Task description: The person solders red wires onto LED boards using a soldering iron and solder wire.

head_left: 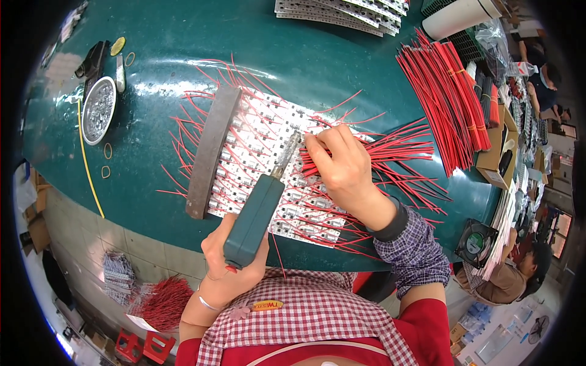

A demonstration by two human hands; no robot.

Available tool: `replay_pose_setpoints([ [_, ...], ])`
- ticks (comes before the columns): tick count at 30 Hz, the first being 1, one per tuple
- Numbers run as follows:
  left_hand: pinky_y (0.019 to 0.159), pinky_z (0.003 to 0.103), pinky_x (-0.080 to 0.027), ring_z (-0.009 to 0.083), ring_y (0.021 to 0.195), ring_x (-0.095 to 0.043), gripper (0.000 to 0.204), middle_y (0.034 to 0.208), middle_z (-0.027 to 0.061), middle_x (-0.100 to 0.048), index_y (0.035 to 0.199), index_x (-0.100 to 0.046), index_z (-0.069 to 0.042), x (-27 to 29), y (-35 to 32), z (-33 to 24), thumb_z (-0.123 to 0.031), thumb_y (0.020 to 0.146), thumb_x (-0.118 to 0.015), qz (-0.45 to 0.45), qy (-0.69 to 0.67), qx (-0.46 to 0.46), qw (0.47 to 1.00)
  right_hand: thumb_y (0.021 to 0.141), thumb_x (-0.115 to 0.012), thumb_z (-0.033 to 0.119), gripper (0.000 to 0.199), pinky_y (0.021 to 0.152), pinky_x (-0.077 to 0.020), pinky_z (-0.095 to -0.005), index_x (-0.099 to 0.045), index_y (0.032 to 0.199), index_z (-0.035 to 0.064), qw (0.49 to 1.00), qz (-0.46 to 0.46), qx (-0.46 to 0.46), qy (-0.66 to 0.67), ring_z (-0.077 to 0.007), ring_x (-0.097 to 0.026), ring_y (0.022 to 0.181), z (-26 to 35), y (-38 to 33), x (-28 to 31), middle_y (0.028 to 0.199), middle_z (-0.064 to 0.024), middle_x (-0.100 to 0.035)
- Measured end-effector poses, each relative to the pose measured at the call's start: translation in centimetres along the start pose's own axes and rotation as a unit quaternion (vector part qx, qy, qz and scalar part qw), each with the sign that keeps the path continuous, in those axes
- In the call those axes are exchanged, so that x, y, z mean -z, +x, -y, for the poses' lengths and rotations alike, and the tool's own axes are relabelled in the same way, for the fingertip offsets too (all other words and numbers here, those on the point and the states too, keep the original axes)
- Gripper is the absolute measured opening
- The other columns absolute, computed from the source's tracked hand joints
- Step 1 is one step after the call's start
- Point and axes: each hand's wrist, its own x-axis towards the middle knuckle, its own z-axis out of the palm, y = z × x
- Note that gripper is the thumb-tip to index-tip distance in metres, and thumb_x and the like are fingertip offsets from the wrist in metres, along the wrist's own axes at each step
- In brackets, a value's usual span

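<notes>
My left hand (pixel 229 277) is closed around the green handle of a soldering gun (pixel 255 221). Its metal tip points away from me and meets a white sheet of circuit boards (pixel 264 110) close to my right fingertips. My right hand (pixel 343 168) is pinched at the board beside that tip, on a red wire whose end my fingers mostly hide. A loose bunch of red wires (pixel 400 149) lies under and to the right of this hand. Rows of red wires stick out from the boards. Across the sheet's left part rests a dark flat bar (pixel 213 152).
Thick red wire bundles (pixel 442 104) lie at the far right, near a cardboard box (pixel 497 152) and a small fan (pixel 478 243). A stack of boards (pixel 342 13) is at the back. Leftward stands a metal bowl (pixel 99 111). A co-worker (pixel 510 274) sits at right.
</notes>
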Motion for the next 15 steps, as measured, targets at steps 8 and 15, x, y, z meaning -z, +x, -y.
replay_pose_setpoints([
  [8,0.057,0.029,-0.049,0.0191,0.062,-0.062,0.018,0.081,0.0094,-0.065,0.094,-0.070,0.001,-0.3,-1.8,0.2,0.001,0.077,-0.077,-0.067,-0.075,0.090,0.991,0.068,-0.066,-0.001,0.035,0.062,-0.0494,-0.0364,-0.067,0.103,-0.0029,1.000,-0.003,-0.001,0.002,-0.0265,-0.058,0.079,-0.2,-0.1,0.1,0.088,-0.0105,-0.058],
  [15,0.064,0.037,-0.051,0.0243,0.070,-0.067,0.019,0.088,0.0089,-0.070,0.095,-0.075,-0.003,-0.3,-3.9,0.8,-0.007,0.077,-0.080,-0.080,-0.046,0.186,0.978,0.070,-0.066,-0.001,0.047,0.055,-0.0455,-0.0335,-0.073,0.117,0.0015,0.991,-0.124,-0.024,0.047,-0.0215,-0.058,0.073,-0.2,-0.2,2.8,0.090,-0.0092,-0.060],
])
